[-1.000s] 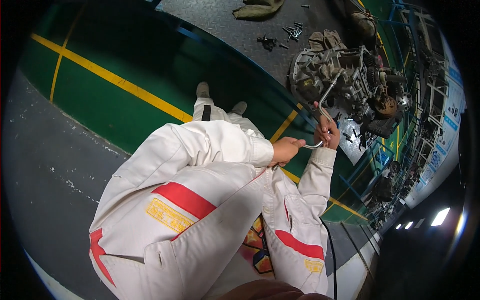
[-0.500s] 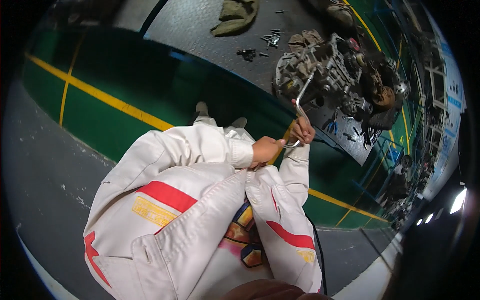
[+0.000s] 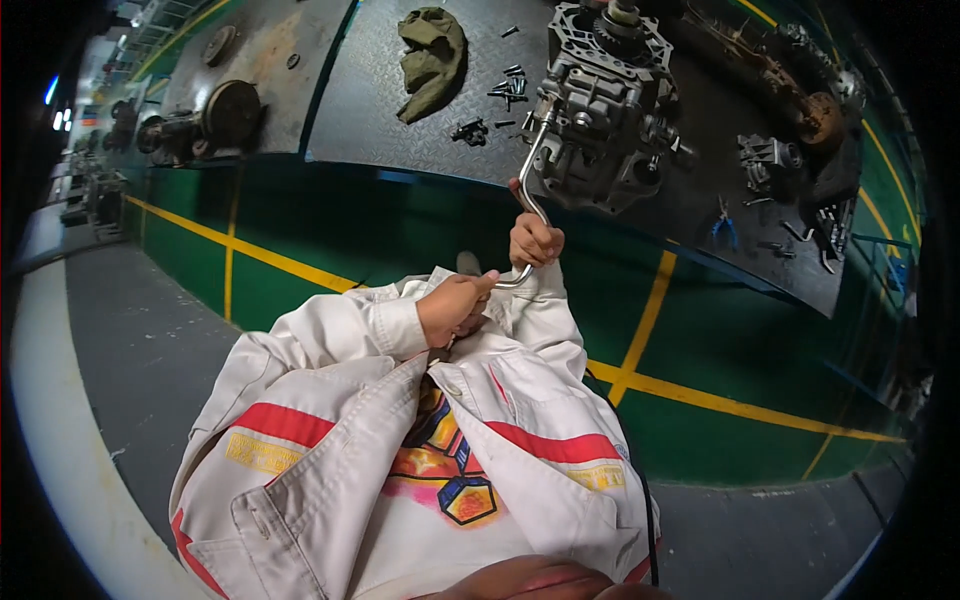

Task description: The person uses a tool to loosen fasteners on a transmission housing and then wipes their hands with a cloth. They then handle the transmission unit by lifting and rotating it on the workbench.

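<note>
A silvery, crank-shaped speed brace wrench [image 3: 527, 186] runs from near my chest up to the gearbox housing [image 3: 600, 100] on the metal bench. Its far end meets the left edge of the housing, at what looks like a bolt; the exact contact is too small to make out. My right hand [image 3: 537, 240] is wrapped round the bent middle of the brace. Closed about the brace's near end is my left hand [image 3: 455, 306], close to my jacket. The gearbox has a toothed gear [image 3: 618, 35] in its open far end.
Loose bolts [image 3: 510, 88] and dark small parts [image 3: 470, 132] lie left of the gearbox, near a green cloth [image 3: 433, 65]. On the right are blue-handled pliers [image 3: 724, 226], another metal casting [image 3: 770, 165] and more tools [image 3: 828, 232]. A second bench [image 3: 270, 60] stands left.
My view has swung to the right, so the gearbox, bench and hands appear farther left. Both hands still grip the brace, whose far end remains at the gearbox.
</note>
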